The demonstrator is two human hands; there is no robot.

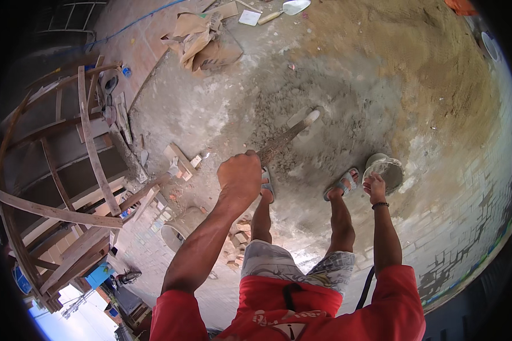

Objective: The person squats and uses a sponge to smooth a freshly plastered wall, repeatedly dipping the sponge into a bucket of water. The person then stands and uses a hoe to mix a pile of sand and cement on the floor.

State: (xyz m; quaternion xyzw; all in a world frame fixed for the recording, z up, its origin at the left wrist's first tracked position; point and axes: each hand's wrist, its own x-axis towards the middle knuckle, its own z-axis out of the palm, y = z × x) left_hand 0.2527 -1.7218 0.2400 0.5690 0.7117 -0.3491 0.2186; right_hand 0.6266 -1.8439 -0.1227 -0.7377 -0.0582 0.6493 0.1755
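Note:
My left hand [240, 177] is wrapped round the wooden handle of a hoe [284, 140]. The handle slants away to the right, and the hoe's head lies in a wide patch of wet grey mortar [347, 94]. At the right, the curled fingers of my right hand [375, 187] meet the near-left rim of a pale bucket [396, 182]. Grey residue coats the bucket's inside. My palm hides part of that grip, and a dark band circles the wrist. My sandalled feet [343, 183] stand at the mortar's near edge.
Sand [441, 54] is heaped at the far right. A torn paper sack [202, 42] and a trowel [293, 7] lie at the far side. Wooden framing [91, 142] stands on the left, with wood offcuts [179, 161] nearby. Broken bricks [239, 238] lie behind my left foot.

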